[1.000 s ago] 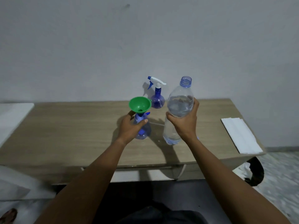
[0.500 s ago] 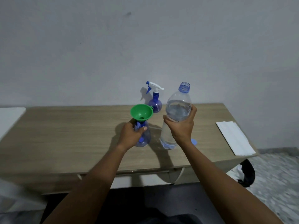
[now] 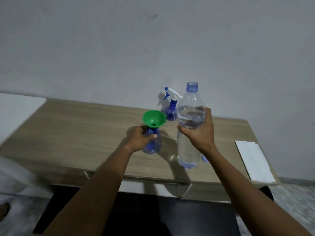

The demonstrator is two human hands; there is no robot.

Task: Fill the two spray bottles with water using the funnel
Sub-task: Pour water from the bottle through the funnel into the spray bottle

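Wooden table [image 3: 68,133]: left hand [image 3: 139,138] gripping funnel-topped spray bottle [image 3: 152,145], right hand [image 3: 199,132] clasping uncapped water bottle [image 3: 189,147] just beside.

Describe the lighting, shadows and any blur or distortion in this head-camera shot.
Head view: dim, even light; the rear spray bottle casts a soft shadow left onto the wall; shadows of the held spray bottle and water bottle fall on the table; its edges bow from the wide lens; the floor corners smear.

one head-worn wide-angle view looks forward and down from above the near edge of a light wooden table [image 3: 76,133], facing a plain grey wall [image 3: 153,48]; both bare forearms reach away from the lens, close below.
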